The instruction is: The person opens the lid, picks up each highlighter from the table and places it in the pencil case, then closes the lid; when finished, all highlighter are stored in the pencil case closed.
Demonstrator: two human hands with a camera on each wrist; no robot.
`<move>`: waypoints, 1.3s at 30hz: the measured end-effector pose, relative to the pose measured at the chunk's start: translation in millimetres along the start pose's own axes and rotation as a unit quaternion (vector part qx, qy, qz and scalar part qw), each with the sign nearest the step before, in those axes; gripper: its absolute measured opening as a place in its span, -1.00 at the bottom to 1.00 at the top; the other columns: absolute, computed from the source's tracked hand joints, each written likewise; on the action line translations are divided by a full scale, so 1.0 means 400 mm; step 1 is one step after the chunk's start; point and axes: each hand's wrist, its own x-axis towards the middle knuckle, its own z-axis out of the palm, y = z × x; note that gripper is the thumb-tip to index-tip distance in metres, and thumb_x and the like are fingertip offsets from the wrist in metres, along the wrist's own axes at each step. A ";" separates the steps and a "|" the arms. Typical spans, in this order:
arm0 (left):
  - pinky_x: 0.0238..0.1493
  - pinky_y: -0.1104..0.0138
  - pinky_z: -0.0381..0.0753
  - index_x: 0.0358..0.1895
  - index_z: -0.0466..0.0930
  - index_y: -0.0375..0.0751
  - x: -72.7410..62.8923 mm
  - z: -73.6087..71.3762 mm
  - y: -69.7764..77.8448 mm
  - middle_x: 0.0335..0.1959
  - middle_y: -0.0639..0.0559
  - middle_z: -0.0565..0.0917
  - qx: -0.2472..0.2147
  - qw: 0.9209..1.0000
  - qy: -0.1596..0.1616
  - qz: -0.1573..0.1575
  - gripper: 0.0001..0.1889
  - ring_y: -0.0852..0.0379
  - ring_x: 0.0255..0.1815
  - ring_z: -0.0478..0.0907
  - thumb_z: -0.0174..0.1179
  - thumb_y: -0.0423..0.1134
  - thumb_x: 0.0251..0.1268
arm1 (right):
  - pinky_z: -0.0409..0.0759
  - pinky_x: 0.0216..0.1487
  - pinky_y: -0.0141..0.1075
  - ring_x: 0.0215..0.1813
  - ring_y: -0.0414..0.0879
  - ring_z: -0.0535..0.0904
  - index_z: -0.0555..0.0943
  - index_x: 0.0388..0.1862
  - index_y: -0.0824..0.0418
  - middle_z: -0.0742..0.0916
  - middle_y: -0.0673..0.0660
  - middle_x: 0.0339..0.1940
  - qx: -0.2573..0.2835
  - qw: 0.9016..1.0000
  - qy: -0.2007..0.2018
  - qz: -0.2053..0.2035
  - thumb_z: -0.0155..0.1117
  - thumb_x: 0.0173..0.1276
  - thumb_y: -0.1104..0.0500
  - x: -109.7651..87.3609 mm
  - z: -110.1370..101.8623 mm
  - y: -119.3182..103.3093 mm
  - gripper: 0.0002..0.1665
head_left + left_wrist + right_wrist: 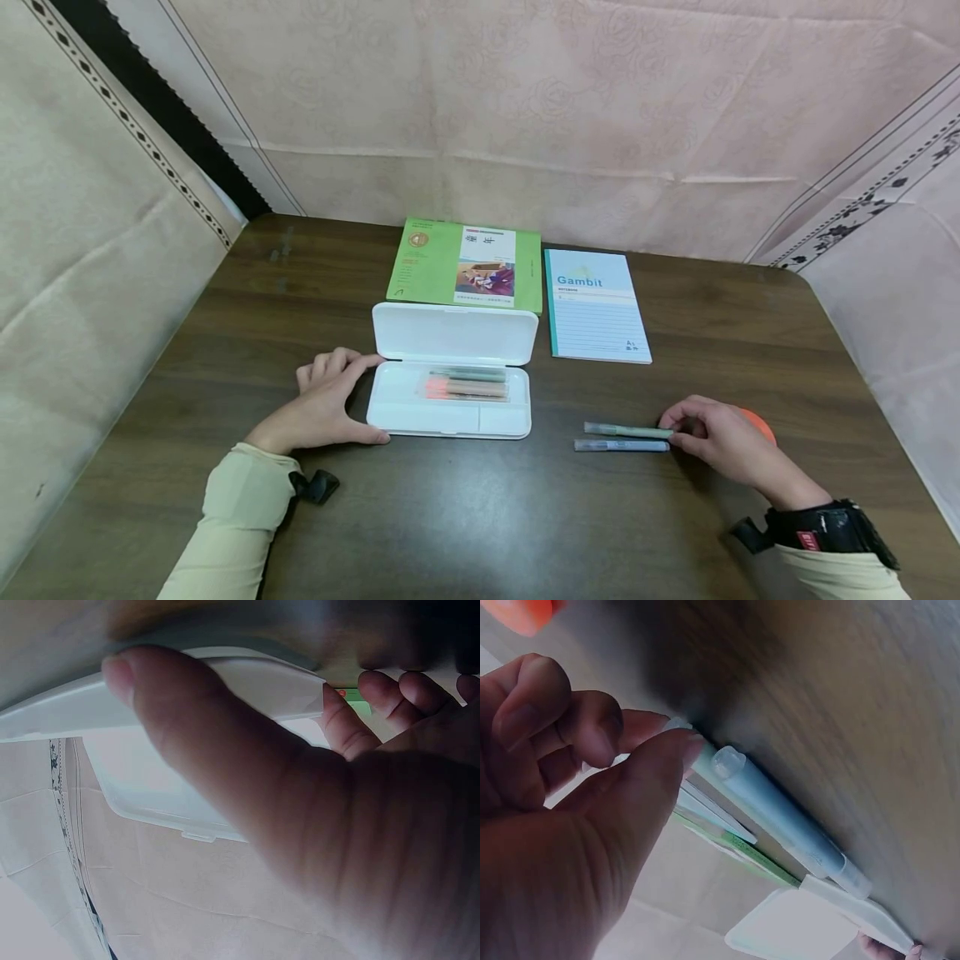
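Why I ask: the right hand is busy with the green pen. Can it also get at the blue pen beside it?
Probably yes: the blue pen lies bare on the table just beside the right hand, which pinches the green pen; nothing lies between them.

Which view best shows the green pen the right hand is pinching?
The head view: the whole green pen lies on the table, right hand pinching its end. The right wrist view shows only that end; the left wrist view shows nothing of it.
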 end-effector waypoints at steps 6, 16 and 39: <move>-0.03 0.00 -0.04 0.40 0.30 -0.03 -0.002 -0.003 0.004 0.11 -0.12 0.36 0.002 1.000 0.000 -0.002 0.05 -0.11 0.07 0.14 0.53 0.27 -0.26 | 0.34 -0.51 -0.41 -0.53 -0.37 0.33 0.66 -0.27 0.05 0.63 -0.09 -0.38 0.002 1.000 -0.007 0.002 0.40 0.22 0.32 0.004 -0.011 -0.006 -0.81; -0.01 -0.01 -0.04 0.40 0.30 -0.05 -0.002 -0.004 0.010 0.11 -0.11 0.36 -0.002 1.000 -0.003 -0.004 0.05 -0.11 0.08 0.14 0.53 0.26 -0.25 | 0.41 -0.47 -0.40 -0.46 -0.34 0.41 0.65 -0.24 0.02 0.63 -0.11 -0.39 0.004 0.999 0.001 -0.048 0.38 0.28 0.29 0.059 -0.059 -0.085 -0.83; -0.03 0.03 -0.04 0.41 0.29 0.00 -0.002 0.001 0.006 0.10 -0.09 0.36 0.004 1.000 0.002 -0.004 0.06 -0.09 0.07 0.14 0.54 0.28 -0.27 | 0.41 -0.41 -0.35 -0.34 -0.13 0.46 0.72 -0.18 0.12 0.64 0.00 -0.34 0.075 0.991 -0.103 -0.050 0.30 0.30 0.29 0.262 0.115 -0.405 -0.84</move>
